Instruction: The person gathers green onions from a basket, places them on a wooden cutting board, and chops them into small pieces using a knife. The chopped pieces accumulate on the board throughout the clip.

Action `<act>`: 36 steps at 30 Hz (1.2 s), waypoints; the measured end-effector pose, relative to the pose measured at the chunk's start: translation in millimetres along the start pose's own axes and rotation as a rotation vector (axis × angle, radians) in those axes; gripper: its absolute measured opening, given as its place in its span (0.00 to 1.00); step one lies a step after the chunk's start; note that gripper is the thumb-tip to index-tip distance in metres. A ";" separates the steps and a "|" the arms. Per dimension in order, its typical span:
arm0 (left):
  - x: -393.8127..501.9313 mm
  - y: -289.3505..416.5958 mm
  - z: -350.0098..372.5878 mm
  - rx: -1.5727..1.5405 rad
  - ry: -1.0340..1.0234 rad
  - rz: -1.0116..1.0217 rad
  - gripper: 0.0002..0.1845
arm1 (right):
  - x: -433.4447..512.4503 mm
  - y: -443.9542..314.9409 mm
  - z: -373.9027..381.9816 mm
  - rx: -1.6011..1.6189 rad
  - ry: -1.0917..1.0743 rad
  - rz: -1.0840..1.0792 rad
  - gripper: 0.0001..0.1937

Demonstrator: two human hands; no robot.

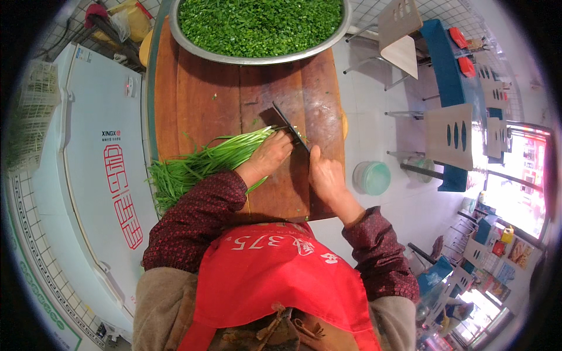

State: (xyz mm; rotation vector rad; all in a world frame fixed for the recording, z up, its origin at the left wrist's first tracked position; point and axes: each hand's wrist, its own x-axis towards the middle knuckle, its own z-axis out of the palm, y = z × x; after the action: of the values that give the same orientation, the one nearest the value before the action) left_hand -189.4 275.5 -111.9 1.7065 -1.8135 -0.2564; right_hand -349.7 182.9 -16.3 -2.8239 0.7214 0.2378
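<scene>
A bunch of green chives [215,153] lies across the wooden board [210,101], its pale ends pointing right and its leafy ends spread at the left edge. My left hand [270,152] presses on the bunch near the pale ends, fingers curled. In my right hand [326,173] is the handle of a knife [290,125], its dark blade seen nearly edge-on beside my left fingertips. Small cut bits lie by the blade. Beyond, at the far end of the board, a large metal basin [263,59] holds a heap of finely chopped greens [259,26].
A white chest freezer [105,101] stands close on the left. On the floor at the right is a lidded plastic bucket [373,177], with chairs [448,136] and blue tables farther right. My red apron touches the board's near edge.
</scene>
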 end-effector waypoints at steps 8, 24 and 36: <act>-0.4 -1.7 4.4 -0.010 0.103 0.050 0.07 | -3.1 -0.7 -8.5 -0.004 -0.069 0.006 0.10; 5.1 8.0 -10.0 -0.018 0.011 -0.013 0.19 | 10.2 -4.6 7.7 0.038 -0.006 0.020 0.12; 13.5 33.3 -40.7 0.362 -0.051 -0.562 0.61 | 8.2 0.0 14.8 0.113 0.054 -0.014 0.11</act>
State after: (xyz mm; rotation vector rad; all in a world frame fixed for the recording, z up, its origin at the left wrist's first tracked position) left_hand -193.9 278.6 -57.8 2.4713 -1.4355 -0.2094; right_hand -344.1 182.9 -32.3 -2.7365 0.7026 0.1149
